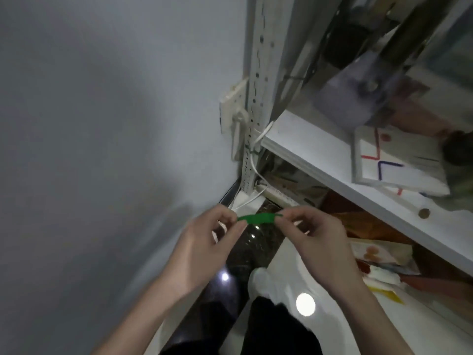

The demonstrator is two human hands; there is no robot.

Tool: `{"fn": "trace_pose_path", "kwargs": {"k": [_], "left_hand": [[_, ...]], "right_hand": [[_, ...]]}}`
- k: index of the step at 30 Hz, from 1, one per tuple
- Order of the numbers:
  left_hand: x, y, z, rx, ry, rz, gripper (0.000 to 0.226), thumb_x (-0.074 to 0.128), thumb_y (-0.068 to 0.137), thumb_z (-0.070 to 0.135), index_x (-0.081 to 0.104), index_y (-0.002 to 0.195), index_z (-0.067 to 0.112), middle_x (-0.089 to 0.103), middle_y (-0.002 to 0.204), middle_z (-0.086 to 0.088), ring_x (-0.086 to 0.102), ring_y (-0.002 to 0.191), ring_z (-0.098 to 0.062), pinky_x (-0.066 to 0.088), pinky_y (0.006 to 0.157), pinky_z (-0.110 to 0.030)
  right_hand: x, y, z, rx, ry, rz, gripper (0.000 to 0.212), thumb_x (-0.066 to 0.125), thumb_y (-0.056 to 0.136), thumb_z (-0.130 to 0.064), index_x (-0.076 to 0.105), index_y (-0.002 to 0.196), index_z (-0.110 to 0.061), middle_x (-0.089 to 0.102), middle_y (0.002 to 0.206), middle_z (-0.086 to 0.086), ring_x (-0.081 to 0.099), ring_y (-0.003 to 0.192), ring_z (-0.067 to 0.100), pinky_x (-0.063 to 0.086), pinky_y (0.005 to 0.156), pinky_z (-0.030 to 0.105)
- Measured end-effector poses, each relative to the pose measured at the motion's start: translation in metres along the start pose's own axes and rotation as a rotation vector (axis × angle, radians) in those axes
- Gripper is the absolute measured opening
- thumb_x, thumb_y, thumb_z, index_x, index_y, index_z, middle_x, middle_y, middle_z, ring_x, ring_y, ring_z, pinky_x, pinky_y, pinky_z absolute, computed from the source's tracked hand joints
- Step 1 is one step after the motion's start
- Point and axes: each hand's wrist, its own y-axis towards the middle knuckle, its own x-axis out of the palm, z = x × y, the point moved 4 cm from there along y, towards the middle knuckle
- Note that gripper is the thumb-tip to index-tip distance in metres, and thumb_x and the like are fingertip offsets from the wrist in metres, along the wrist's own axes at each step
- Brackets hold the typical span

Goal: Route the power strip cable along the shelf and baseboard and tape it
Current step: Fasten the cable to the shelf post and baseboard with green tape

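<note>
A short strip of green tape (258, 218) is stretched between my two hands. My left hand (207, 242) pinches its left end and my right hand (317, 239) pinches its right end. Beyond the tape, the white cable (253, 162) runs down the perforated white shelf upright (252, 139), where a dark green band (252, 150) wraps it. The cable reaches the white power strip (277, 194), which lies on the floor under the lowest shelf board (307, 155). A white plug (236, 129) sits in the wall socket (230, 103).
A dark glossy baseboard strip (230, 193) meets the grey wall at the corner. A white box with red and blue lines (394, 160) lies on the shelf. Papers and books (378, 254) are stacked beneath. My white shoe (261, 280) stands on the shiny floor.
</note>
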Motion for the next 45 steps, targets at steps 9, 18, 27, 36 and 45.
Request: {"fn": "trace_pose_path", "kwargs": {"k": [9,18,27,36,45], "left_hand": [[0.131,0.131,-0.195,-0.007,-0.227,0.139,0.012,0.072,0.092,0.026,0.066,0.084,0.021,0.062,0.066,0.004,0.055,0.055,-0.020,0.044,0.052,-0.035],[0.208,0.189,-0.337,-0.228,0.286,0.023,0.007,0.062,0.094,0.027,0.062,0.101,0.025,0.066,0.106,0.003,0.066,0.096,-0.024,0.055,0.082,-0.040],[0.272,0.230,-0.379,-0.052,0.473,0.058,0.042,0.055,0.097,0.002,0.052,0.138,0.012,0.057,0.139,-0.008,0.061,0.119,-0.028,0.052,0.094,-0.041],[0.266,0.232,-0.403,-0.088,0.369,0.049,0.019,0.056,0.102,0.017,0.064,0.120,0.017,0.069,0.117,-0.004,0.067,0.105,-0.023,0.054,0.090,-0.041],[0.250,0.214,-0.406,-0.237,0.384,0.206,0.020,0.052,0.103,0.025,0.058,0.115,0.011,0.065,0.114,-0.009,0.067,0.098,-0.033,0.049,0.080,-0.043]], "right_hand": [[0.052,0.145,0.174,-0.220,-0.230,0.235,0.002,0.072,0.091,-0.025,0.073,0.093,-0.026,0.069,0.094,-0.017,0.061,0.075,0.002,0.048,0.063,0.013],[0.073,0.196,0.239,-0.332,-0.224,0.302,0.005,0.071,0.090,-0.025,0.070,0.093,-0.029,0.066,0.095,-0.020,0.062,0.081,0.003,0.049,0.068,0.015],[0.073,0.193,0.251,-0.368,-0.174,0.330,0.007,0.068,0.088,-0.026,0.071,0.094,-0.026,0.069,0.095,-0.011,0.062,0.074,0.014,0.052,0.064,0.028],[0.089,0.201,0.260,-0.274,-0.127,0.309,0.010,0.073,0.088,-0.030,0.069,0.085,-0.038,0.069,0.086,-0.015,0.058,0.063,0.012,0.044,0.057,0.026],[0.109,0.217,0.248,-0.308,-0.019,0.239,0.019,0.074,0.089,-0.024,0.068,0.084,-0.041,0.066,0.083,-0.015,0.055,0.062,0.007,0.040,0.057,0.012]]}}
